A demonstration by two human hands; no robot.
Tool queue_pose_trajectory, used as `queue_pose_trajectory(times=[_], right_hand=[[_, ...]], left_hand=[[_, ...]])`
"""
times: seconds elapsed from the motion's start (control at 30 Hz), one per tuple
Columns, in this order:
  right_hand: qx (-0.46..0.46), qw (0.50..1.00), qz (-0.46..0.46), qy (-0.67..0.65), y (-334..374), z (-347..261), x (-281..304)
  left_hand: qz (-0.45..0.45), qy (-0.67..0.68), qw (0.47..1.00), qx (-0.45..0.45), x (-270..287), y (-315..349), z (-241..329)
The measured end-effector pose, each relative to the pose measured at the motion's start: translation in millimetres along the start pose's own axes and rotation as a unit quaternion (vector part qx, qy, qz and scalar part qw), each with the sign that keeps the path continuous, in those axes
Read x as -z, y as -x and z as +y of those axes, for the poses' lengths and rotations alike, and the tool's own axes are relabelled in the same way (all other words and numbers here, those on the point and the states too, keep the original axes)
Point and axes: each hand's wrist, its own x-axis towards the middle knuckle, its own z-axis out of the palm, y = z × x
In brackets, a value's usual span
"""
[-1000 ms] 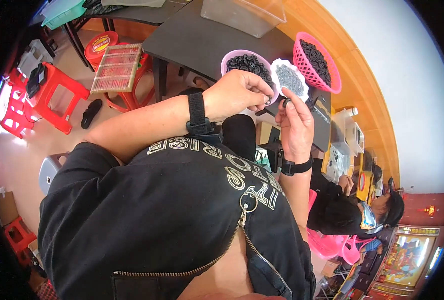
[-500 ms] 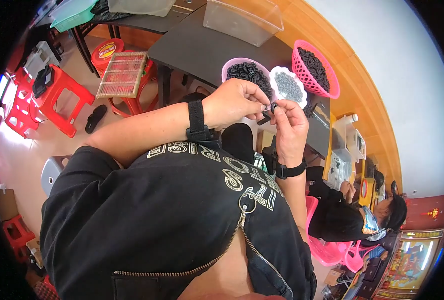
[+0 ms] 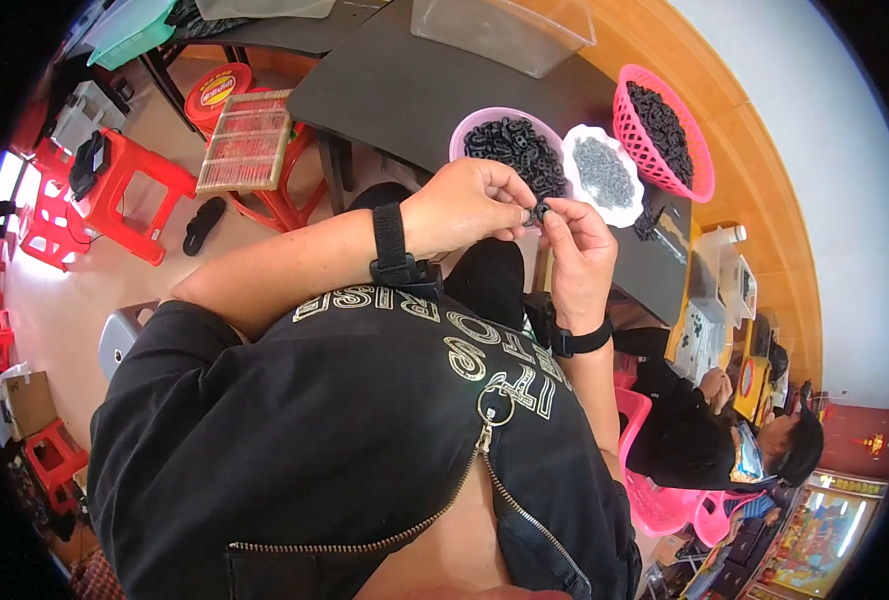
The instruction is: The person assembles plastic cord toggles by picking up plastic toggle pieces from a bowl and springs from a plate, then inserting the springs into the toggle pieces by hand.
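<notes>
A small black ring-shaped part (image 3: 538, 213) sits between the fingertips of both hands, over the near edge of the dark table. My left hand (image 3: 470, 205) pinches its left side, thumb against fingers. On the other side, my right hand (image 3: 582, 245) grips it between thumb and forefinger. Just beyond the hands stands a pink bowl (image 3: 462, 133) heaped with black link-like parts (image 3: 515, 150). Beside it, a white scalloped dish (image 3: 629, 213) holds many small silvery pieces (image 3: 603, 172). Finer detail of the held part is covered by my fingers.
A pink lattice basket (image 3: 703, 172) of black parts leans at the back right, near a clear plastic bin (image 3: 505, 38). Red stools (image 3: 145, 190) and a bamboo rack (image 3: 245, 140) stand at left. Another person in black (image 3: 685, 420) sits working at right.
The table and its containers have shifted right in view. Both hands stay nearly in place; the dark piece that stuck out below my left fingers no longer shows.
</notes>
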Motion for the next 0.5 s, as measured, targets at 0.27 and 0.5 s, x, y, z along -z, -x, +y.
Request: queue_pose_trajectory(times=[0.27, 0.5], right_hand=[[-0.043, 0.999, 0.023, -0.004, -23.5, 27.1, 1.6], [0.029, 0.992, 0.035, 0.119, -33.2, 41.0, 10.5]], left_hand=[[-0.007, 0.014, 1.000, 0.016, 14.8, -40.3, -17.8], [-0.005, -0.004, 1.000, 0.017, 16.1, -62.3, -24.8]])
